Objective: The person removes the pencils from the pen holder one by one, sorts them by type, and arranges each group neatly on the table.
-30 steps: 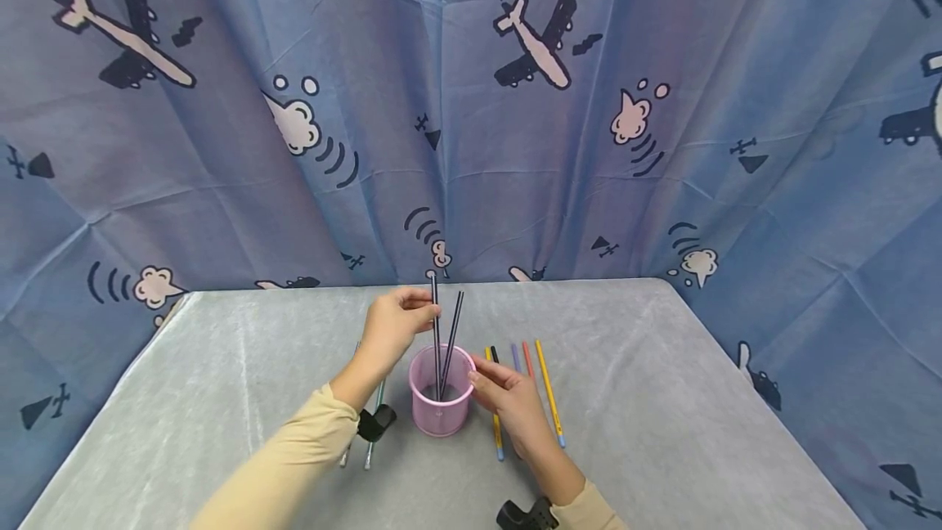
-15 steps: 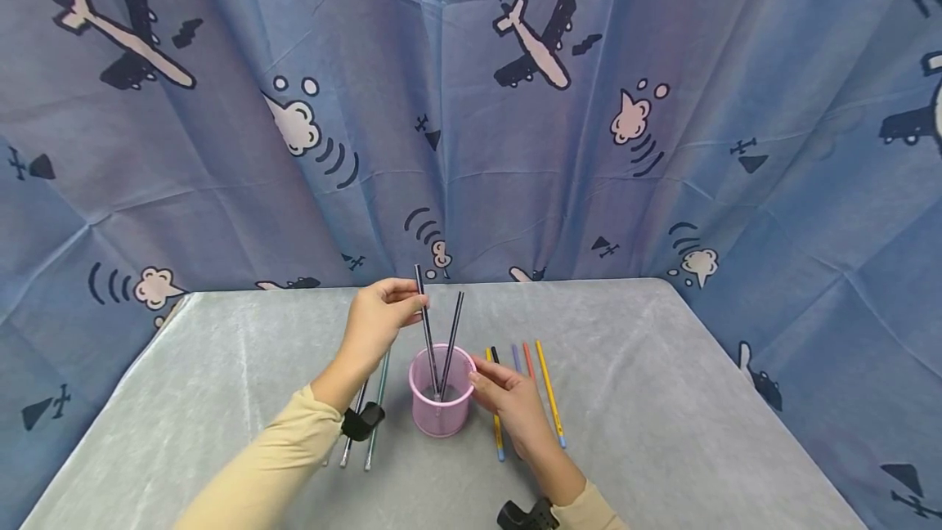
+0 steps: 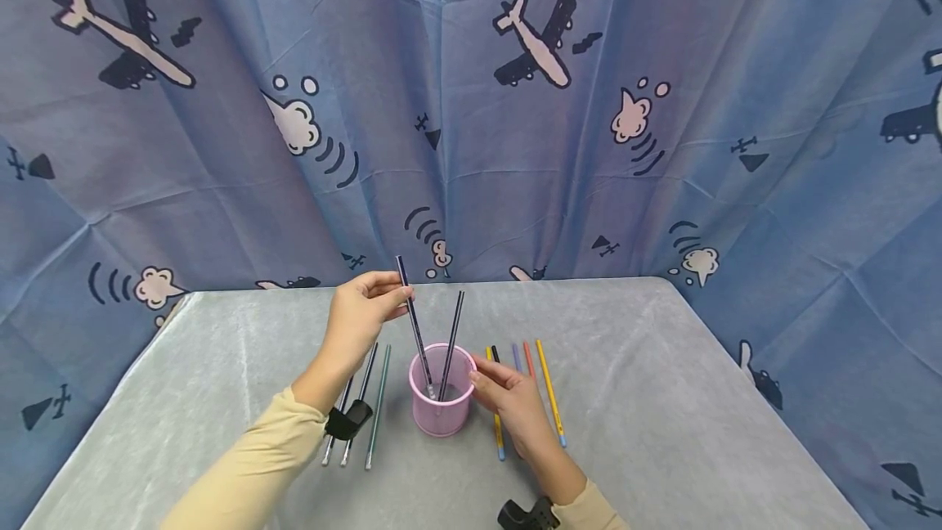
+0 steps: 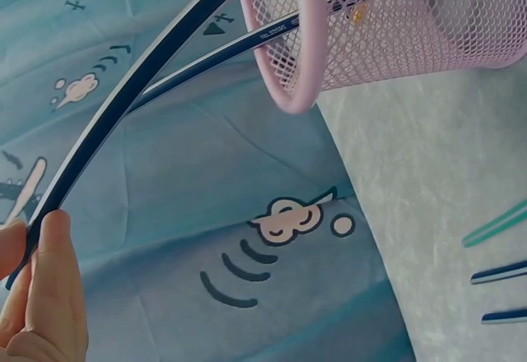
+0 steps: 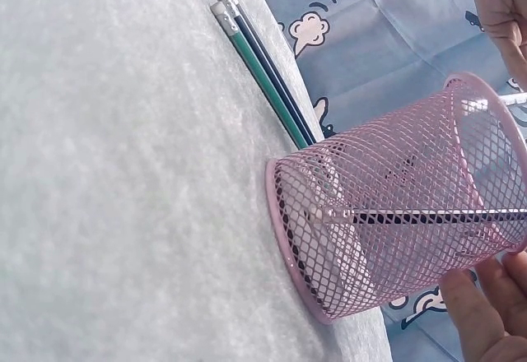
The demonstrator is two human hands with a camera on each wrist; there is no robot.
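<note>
My left hand (image 3: 353, 317) pinches a dark striped pencil (image 3: 414, 321) near its top end, between thumb and fingers. That pencil leans left, its lower end inside the pink mesh pencil cup (image 3: 440, 419). A second dark pencil (image 3: 455, 321) stands in the cup, leaning right. On the cup's right side, my right hand (image 3: 515, 411) holds it at the rim with fingers and thumb. From the left wrist, the pinched pencil (image 4: 123, 99) crosses in front of the other one at the cup's mouth. In the right wrist view the cup (image 5: 387, 206) stands upright on the cloth.
Left of the cup lie a teal pencil (image 3: 379, 407) and two dark ones, partly behind the left wrist's black strap (image 3: 349, 420). Several coloured pencils, among them a yellow pencil (image 3: 550, 395), lie at the right hand. A patterned curtain (image 3: 471, 145) hangs behind the grey-covered table (image 3: 662, 432).
My left hand has moved left and slightly up, tilting its pencil from nearly upright to leaning left. The dark pencils on the table show more now. Cup and right hand have stayed put.
</note>
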